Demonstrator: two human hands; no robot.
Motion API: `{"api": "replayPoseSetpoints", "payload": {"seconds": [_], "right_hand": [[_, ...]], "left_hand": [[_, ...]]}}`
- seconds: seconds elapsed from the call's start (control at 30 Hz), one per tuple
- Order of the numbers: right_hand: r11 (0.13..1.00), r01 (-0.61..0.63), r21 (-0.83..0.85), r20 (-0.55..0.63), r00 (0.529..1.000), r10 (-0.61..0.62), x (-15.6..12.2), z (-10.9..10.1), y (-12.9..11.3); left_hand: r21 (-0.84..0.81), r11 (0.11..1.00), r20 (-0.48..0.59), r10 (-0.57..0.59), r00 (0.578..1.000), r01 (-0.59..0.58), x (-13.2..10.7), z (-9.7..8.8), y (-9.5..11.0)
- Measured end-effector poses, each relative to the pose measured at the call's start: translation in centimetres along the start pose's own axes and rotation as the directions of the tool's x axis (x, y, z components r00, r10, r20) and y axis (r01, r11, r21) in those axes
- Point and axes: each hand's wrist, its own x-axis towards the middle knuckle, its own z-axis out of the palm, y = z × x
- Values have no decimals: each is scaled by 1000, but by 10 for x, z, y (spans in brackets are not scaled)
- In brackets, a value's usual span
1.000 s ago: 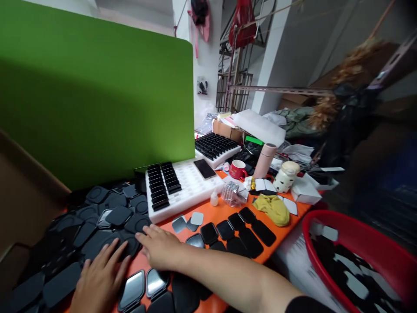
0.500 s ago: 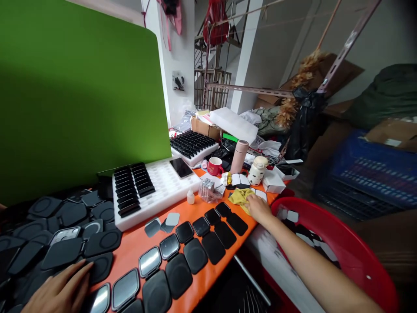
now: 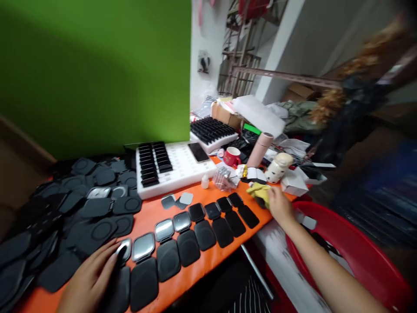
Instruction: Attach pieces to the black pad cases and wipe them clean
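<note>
My right hand [image 3: 279,206] reaches to the right end of the orange table [image 3: 153,213] and closes on the yellow cloth [image 3: 259,190], lifting part of it. My left hand [image 3: 89,280] lies flat, fingers stretched out, on a black compact case [image 3: 117,287] at the near left edge. A row of opened compacts with mirrors [image 3: 164,229] and black lids [image 3: 203,234] runs across the table between my hands. A heap of closed black compacts [image 3: 74,208] covers the left side.
A white foam tray [image 3: 185,167] with black pieces and a phone [image 3: 198,151] stands against the green screen [image 3: 94,74]. A red mug [image 3: 232,156], pink bottle [image 3: 260,149] and white jar [image 3: 276,167] crowd the back right. A red tub [image 3: 352,256] sits low right.
My right hand went from the compacts at the left to the yellow cloth at the right and took hold of it. My left hand stayed on the near-left compacts. The camera swung.
</note>
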Motion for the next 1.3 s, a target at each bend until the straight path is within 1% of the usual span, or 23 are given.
{"api": "replayPoseSetpoints", "payload": {"seconds": [0.03, 0.07, 0.13, 0.17, 0.23, 0.27, 0.33, 0.4, 0.43, 0.47, 0.53, 0.7, 0.73, 0.77, 0.83, 0.93, 0.97, 1.0, 1.03, 1.1, 1.17, 1.23, 1.3], "right_hand": [[1000, 2, 26, -45, 999, 0, -5, -8, -10], [992, 35, 119, -175, 984, -14, -12, -16, -25], [935, 206, 289, -350, 932, -97, -33, -26, -70], [873, 317, 372, -379, 910, -169, -48, -27, -99], [680, 518, 519, -316, 855, -411, -85, -20, -164], [571, 602, 558, -260, 781, -568, -105, -13, -198], [403, 703, 587, -116, 565, -817, -140, 8, -255], [267, 770, 579, -9, 334, -943, -163, 28, -292], [235, 779, 581, 39, 262, -964, -170, 36, -302], [205, 786, 583, 65, 207, -976, -173, 42, -308], [161, 797, 583, 72, 147, -986, -175, 48, -310], [-82, 796, 600, -102, -26, -994, -175, 60, -307], [-103, 782, 615, -118, -37, -992, -176, 64, -307], [-95, 769, 633, -122, -22, -992, -178, 66, -305], [-45, 745, 665, -122, 49, -991, -177, 66, -295], [54, 719, 693, -129, 197, -972, -161, 53, -263], [123, 710, 693, -99, 263, -960, -152, 48, -251], [242, 692, 680, -24, 351, -936, -143, 43, -238], [343, 666, 663, 62, 408, -911, -134, 39, -227], [399, 646, 651, 172, 386, -906, -123, 35, -212], [384, 642, 663, 217, 326, -920, -123, 38, -208], [338, 650, 681, 190, 289, -938, -132, 47, -212], [259, 676, 690, 104, 262, -959, -143, 59, -221]], "left_hand": [[-27, 999, 21, -26, 999, 27, 0, 0, 3], [-45, 997, 22, -62, 998, 63, 1, 0, 5], [-88, 992, 54, -84, 995, 88, 4, -1, 8], [-91, 991, 58, -94, 994, 99, 6, -1, 9], [-91, 989, 67, -110, 992, 116, 6, -2, 8], [-94, 989, 70, -111, 991, 118, 6, -2, 6], [-116, 987, 83, -100, 992, 109, 4, -3, 1], [-150, 983, 96, -90, 991, 104, 2, -4, -4], [-168, 980, 102, -93, 990, 109, 1, -5, -6], [-183, 976, 107, -101, 989, 119, 1, -6, -7], [-198, 969, 113, -124, 986, 145, 1, -8, -5], [-124, 977, 103, -161, 982, 174, 2, -11, 7], [-99, 980, 100, -165, 981, 175, 2, -11, 9], [-76, 981, 98, -169, 981, 176, 2, -11, 10], [-40, 982, 97, -178, 979, 182, 1, -10, 11], [-15, 981, 105, -190, 976, 193, -1, -9, 12], [-5, 981, 109, -192, 975, 194, -1, -8, 12], [10, 982, 112, -190, 975, 190, -1, -8, 12], [29, 983, 114, -186, 976, 184, 0, -7, 12], [75, 984, 110, -169, 979, 161, 1, -7, 13], [122, 984, 91, -145, 985, 133, 1, -6, 13], [167, 981, 81, -111, 991, 96, 1, -5, 13], [197, 979, 83, -79, 993, 62, 0, -4, 12]]}}
